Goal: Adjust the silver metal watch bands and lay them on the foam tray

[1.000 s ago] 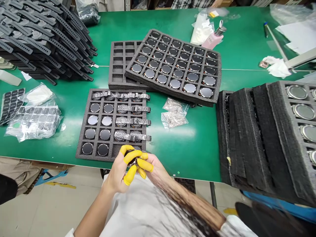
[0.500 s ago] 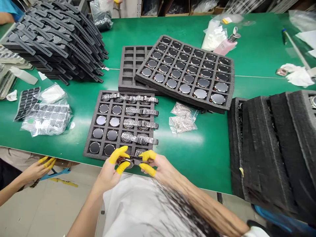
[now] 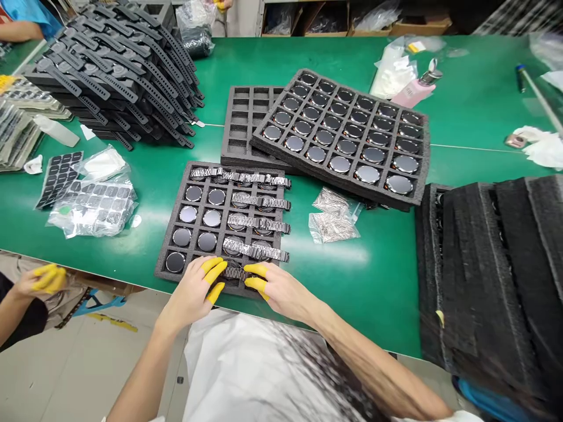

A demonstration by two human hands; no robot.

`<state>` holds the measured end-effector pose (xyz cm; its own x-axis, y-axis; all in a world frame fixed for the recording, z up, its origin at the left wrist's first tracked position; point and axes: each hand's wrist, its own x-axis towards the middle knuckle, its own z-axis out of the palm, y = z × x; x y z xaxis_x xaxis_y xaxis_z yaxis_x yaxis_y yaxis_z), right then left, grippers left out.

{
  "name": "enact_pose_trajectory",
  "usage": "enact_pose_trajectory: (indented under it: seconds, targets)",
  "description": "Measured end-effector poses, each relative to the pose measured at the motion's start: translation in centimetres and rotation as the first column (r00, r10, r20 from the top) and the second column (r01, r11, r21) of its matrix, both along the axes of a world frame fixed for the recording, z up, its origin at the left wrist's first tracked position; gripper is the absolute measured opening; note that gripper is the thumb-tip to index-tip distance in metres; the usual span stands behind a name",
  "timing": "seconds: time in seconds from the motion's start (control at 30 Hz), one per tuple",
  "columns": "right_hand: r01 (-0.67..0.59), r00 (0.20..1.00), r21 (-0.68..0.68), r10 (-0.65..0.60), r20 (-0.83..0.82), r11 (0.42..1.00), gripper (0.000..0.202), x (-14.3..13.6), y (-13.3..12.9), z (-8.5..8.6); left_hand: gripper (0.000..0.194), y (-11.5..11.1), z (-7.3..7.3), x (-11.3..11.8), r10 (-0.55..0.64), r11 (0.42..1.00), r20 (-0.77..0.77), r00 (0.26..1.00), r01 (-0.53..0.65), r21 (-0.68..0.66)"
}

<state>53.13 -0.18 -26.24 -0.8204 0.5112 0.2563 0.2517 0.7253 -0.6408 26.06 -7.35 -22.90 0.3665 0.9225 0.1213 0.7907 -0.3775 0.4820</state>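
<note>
- Both hands have gone forward from the table's near edge onto the near row of the foam tray (image 3: 176, 234); the watch they held up half a second ago now lies across that row.
- Head view: left hand (image 3: 193, 290) and right hand (image 3: 277, 290), yellow cots on the fingertips, pinch the metal-band watch (image 3: 233, 273) from either end — fingers closed on it, pressing it down at the tray's near right.
- Same tray: four more banded watches (image 3: 259, 202) lie across the right columns, one per row; bare round watch cases (image 3: 206, 218) fill the two left columns.
- Far of it, a fuller tray of cases (image 3: 347, 138) sits tilted on top of an empty grey tray (image 3: 240, 117).
- Two small bags of pins (image 3: 332, 217) lie on the green table (image 3: 387, 275), just right of the near tray.
- Far left — a stack of dark rubber straps (image 3: 118, 76); near it, bagged sheets (image 3: 94, 205).
- Near left edge: another person's hand (image 3: 41, 280), also in yellow cots, below table level.
- Right: upright dark foam trays (image 3: 492, 264), blurred.
</note>
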Motion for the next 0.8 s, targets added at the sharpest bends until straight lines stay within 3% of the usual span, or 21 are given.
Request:
enact_pose_trajectory:
  seconds: [0.2,0.33,0.53,0.6,0.63,0.67,0.7,0.73,0.8]
  targets:
    - [0.04,0.994,0.023,-0.037,-0.105,0.999,0.027,-0.8,-0.3,0.1,0.046,0.5,0.4,0.7,0.042,0.998,0.032,0.999,-0.044,0.053]
    - [0.014,0.993,-0.039,-0.019,-0.118,0.999,0.021,-0.5,-0.6,-0.5,0.042,0.8,0.3,0.9,0.043,0.997,0.017,0.999,-0.044,0.068]
    - [0.043,0.995,-0.068,-0.049,-0.088,0.997,0.015,0.4,-1.2,-0.5,0.031,-0.2,-2.0,0.8,0.023,0.994,-0.08,0.997,-0.014,0.108]
    - [0.09,0.981,-0.151,-0.114,-0.156,0.984,0.016,1.3,-0.6,-0.1,0.034,-0.4,-2.8,0.7,0.035,0.988,-0.081,0.996,-0.023,0.154]
    - [0.154,0.952,-0.247,-0.211,-0.221,0.957,0.018,1.9,0.1,0.1,0.035,-0.4,-3.2,0.6,0.042,0.983,-0.072,0.996,-0.028,0.182]
    - [0.235,0.89,-0.383,-0.356,-0.285,0.893,0.02,2.6,1.1,0.1,0.036,-0.3,-3.6,0.5,0.046,0.977,-0.06,0.997,-0.033,0.211]
    - [0.295,0.786,-0.546,-0.524,-0.327,0.784,0.021,3.4,2.4,0.1,0.036,-0.2,-4.0,0.5,0.05,0.969,-0.044,0.998,-0.038,0.244]
    - [0.298,0.655,-0.71,-0.678,-0.334,0.638,0.022,4.2,4.0,0.1,0.036,-0.1,-4.4,0.4,0.053,0.959,-0.024,0.998,-0.044,0.279]
    - [0.126,0.411,-0.933,-0.874,-0.259,0.336,0.021,5.6,7.9,-0.1,0.035,0.1,-5.2,0.3,0.065,0.938,0.014,0.998,-0.066,0.341]
